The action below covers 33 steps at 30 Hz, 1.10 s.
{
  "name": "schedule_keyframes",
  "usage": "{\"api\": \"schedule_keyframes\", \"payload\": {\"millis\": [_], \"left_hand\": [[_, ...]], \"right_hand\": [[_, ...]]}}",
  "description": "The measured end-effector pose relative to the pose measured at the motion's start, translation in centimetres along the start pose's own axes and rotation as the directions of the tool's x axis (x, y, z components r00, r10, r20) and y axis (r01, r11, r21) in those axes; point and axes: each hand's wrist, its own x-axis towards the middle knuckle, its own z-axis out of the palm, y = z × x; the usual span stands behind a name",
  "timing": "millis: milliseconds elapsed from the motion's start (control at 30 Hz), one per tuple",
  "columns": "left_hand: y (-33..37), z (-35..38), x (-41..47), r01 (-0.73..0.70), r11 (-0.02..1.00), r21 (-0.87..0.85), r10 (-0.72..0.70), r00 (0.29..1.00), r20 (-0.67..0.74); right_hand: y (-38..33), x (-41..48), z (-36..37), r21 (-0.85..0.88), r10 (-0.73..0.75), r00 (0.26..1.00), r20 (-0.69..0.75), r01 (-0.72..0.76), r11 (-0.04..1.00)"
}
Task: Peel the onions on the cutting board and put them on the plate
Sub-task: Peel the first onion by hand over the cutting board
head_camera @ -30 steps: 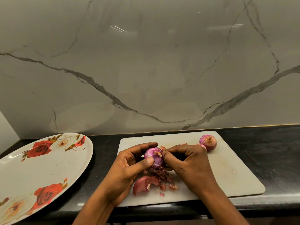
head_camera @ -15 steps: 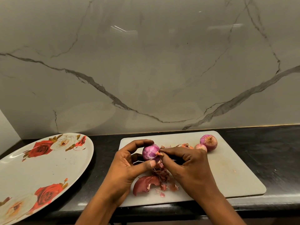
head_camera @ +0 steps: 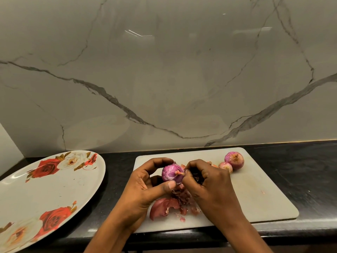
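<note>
A purple, mostly peeled onion (head_camera: 171,172) is held above the white cutting board (head_camera: 255,190). My left hand (head_camera: 145,187) grips it between thumb and curled fingers. My right hand (head_camera: 206,181) pinches at the onion's orange tip with its fingertips. Two unpeeled red onions lie on the board's far right: a larger onion (head_camera: 234,160) and a smaller onion (head_camera: 226,167). A large oval plate (head_camera: 36,196) with red rose prints sits to the left, with no onions on it.
Loose reddish onion skins (head_camera: 171,205) lie on the board under my hands. The board rests on a black counter (head_camera: 310,170) against a grey marble wall. The counter's front edge runs just below the board.
My left hand has turned the onion, so its orange tip now points toward my right hand. My right fingers moved up to the tip. The small onion is now uncovered.
</note>
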Motion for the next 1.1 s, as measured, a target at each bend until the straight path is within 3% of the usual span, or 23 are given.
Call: {"api": "schedule_keyframes", "payload": {"millis": [167,367,500,667,833,1100], "left_hand": [[0.19,0.2,0.04,0.018,0.991,-0.133,-0.018,1.0,0.001],[0.41,-0.24,0.15,0.051,0.965,-0.259,-0.073,0.994,-0.077],[0.43,-0.36,0.08,0.039,0.967,-0.253,-0.056,0.997,-0.059],[0.49,-0.02,-0.18,0.001,0.981,-0.192,-0.006,1.0,-0.026],[0.52,-0.02,-0.39,-0.006,0.981,-0.195,0.008,1.0,0.009],[0.93,0.37,-0.31,-0.012,0.985,-0.171,0.011,1.0,-0.01]], "right_hand": [[-0.12,0.28,-0.39,0.149,0.101,0.995,0.002,-0.1,0.984],[-0.04,0.18,-0.23,0.161,0.169,0.985,0.042,-0.173,0.972],[0.03,0.22,-0.3,0.206,0.19,0.981,0.031,-0.192,0.959],[-0.08,0.42,-0.17,0.235,0.221,0.967,0.127,-0.246,0.94],[0.23,0.54,0.14,0.122,0.167,0.973,0.162,-0.187,0.975],[0.31,0.53,-0.08,0.181,0.095,0.976,0.194,-0.13,0.975]]}}
